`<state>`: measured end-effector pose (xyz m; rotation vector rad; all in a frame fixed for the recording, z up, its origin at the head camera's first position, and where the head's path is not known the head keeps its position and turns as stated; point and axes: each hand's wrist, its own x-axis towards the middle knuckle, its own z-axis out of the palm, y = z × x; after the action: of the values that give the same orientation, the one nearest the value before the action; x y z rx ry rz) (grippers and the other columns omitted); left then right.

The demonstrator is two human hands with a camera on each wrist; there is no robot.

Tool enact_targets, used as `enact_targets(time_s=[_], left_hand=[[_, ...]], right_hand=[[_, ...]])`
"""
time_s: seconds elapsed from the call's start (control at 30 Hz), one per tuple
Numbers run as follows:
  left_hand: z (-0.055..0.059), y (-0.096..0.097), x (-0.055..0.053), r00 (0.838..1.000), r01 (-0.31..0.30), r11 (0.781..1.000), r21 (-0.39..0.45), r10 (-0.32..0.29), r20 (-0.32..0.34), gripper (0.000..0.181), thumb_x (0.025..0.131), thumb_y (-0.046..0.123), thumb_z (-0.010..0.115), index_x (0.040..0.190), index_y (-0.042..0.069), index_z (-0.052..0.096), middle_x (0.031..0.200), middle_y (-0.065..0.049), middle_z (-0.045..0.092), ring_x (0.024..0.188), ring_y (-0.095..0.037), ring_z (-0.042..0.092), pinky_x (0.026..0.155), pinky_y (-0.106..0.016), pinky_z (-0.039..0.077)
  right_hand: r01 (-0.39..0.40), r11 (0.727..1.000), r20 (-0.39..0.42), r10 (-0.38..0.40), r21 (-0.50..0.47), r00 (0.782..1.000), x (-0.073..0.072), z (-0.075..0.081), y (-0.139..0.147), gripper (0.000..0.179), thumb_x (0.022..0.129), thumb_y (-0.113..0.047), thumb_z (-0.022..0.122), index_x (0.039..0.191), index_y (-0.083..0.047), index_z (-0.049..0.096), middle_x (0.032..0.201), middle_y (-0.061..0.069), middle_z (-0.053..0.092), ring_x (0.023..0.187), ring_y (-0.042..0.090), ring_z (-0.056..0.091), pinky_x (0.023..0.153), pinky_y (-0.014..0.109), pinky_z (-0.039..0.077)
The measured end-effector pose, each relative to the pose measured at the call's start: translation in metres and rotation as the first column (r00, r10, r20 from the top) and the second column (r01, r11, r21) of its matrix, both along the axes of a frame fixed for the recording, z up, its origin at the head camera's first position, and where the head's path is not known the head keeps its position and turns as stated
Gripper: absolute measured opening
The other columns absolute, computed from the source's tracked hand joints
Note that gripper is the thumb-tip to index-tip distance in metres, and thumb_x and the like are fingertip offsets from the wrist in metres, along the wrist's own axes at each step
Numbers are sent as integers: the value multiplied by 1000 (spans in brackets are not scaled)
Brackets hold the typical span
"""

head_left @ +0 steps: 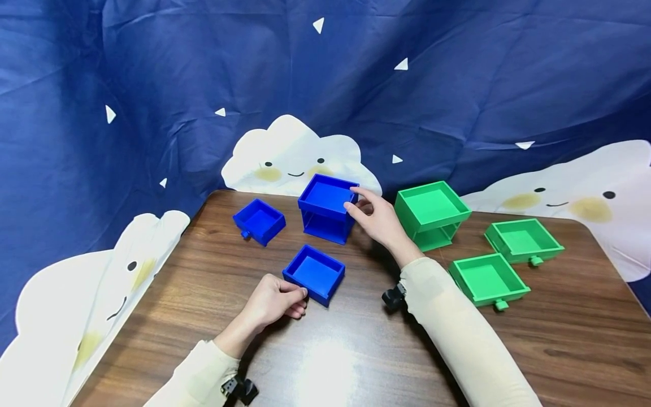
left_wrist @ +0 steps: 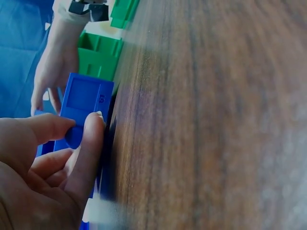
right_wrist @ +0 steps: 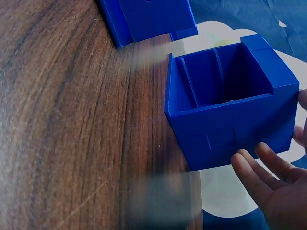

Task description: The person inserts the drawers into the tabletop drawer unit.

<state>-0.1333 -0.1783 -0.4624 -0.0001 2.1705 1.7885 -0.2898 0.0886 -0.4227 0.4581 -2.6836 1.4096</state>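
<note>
My left hand (head_left: 269, 302) pinches the round knob (left_wrist: 74, 137) on the front of a blue drawer (head_left: 314, 274), an open-topped tray on the table. Behind it stands a blue drawer cabinet (head_left: 328, 206), upright, its lower bay open and a shallow recess on top. My right hand (head_left: 376, 220) holds the cabinet by its right side, thumb and forefinger at the top rim. In the right wrist view, other fingertips (right_wrist: 242, 158) lie against the cabinet's side wall. A second, smaller-looking blue drawer (head_left: 259, 220) rests left of the cabinet, touched by neither hand.
To the right stands a green cabinet (head_left: 432, 212) with an open lower bay. Two green drawers (head_left: 524, 240), (head_left: 489, 278) lie near it, beside my right forearm. The wooden table (head_left: 386, 362) ends at a blue curtain (head_left: 285, 68) with cloud prints.
</note>
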Motion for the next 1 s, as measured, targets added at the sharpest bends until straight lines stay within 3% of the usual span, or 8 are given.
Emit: enact_targets(time_s=[0.43, 1.0], left_hand=[[3, 1, -12, 998, -70, 996, 50, 70, 4, 25, 101, 1, 71, 109, -22, 74, 80, -22, 79, 62, -10, 75, 66, -29, 66], [3, 12, -37, 981, -194, 979, 59, 193, 23, 22, 100, 1, 71, 108, -19, 76, 75, -17, 78, 58, -12, 74, 62, -28, 65]], right_hand=[[-11, 1000, -11, 10, -14, 1000, -2, -1, 0, 55, 106, -39, 70, 154, -17, 59, 123, 18, 73, 111, 36, 73, 102, 53, 58], [-5, 1000, 2, 5, -13, 1000, -3, -2, 1, 56, 107, -40, 68, 156, -17, 58, 128, 19, 72, 116, 36, 72, 106, 53, 56]])
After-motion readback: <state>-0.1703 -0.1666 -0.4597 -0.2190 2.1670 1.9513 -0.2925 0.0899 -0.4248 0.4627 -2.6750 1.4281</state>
